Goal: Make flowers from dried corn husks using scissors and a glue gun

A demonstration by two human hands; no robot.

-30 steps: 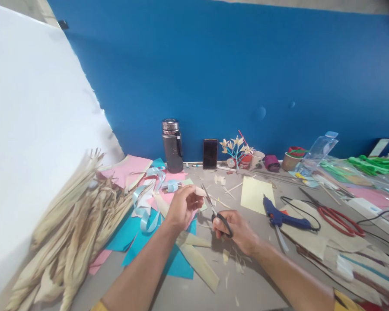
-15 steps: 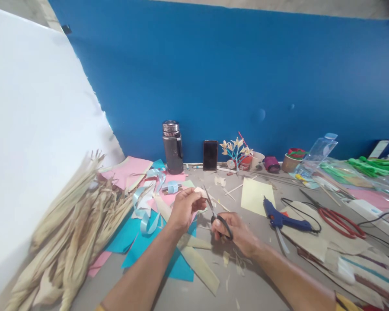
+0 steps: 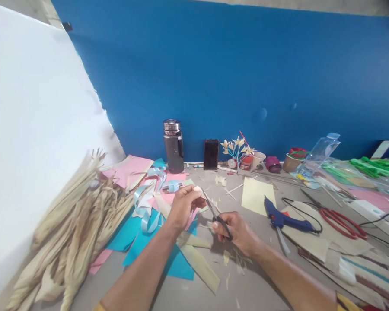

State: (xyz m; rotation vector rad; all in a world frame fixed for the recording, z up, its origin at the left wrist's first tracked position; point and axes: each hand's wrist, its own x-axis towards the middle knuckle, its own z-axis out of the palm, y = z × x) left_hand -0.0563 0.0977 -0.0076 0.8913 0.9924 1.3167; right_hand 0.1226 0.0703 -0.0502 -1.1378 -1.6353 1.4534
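Observation:
Between the thumb and fingers of my left hand [image 3: 185,207] is a small pale piece of corn husk [image 3: 198,189], mostly covered by the fingers. My right hand [image 3: 235,231] grips black-handled scissors [image 3: 211,206], whose blades point up and left against the edge of that piece. Below the hands lie flat husk strips [image 3: 199,265] on turquoise paper [image 3: 178,265], with thin offcuts [image 3: 241,261] scattered to the right. A large bundle of dried corn husks [image 3: 78,229] rests on the left side of the table.
A blue glue gun [image 3: 288,221] with its cord and large red-handled scissors [image 3: 340,222] lie on the right. At the back stand a thermos flask [image 3: 174,149], a phone [image 3: 211,154], a small husk-flower spray [image 3: 236,151] and a paper cup [image 3: 258,160]. Light blue ribbon [image 3: 151,222] curls left of my hands.
The scissors' blades have tilted further left and look closer together, near the husk piece. My left hand has barely moved; the view has shifted slightly.

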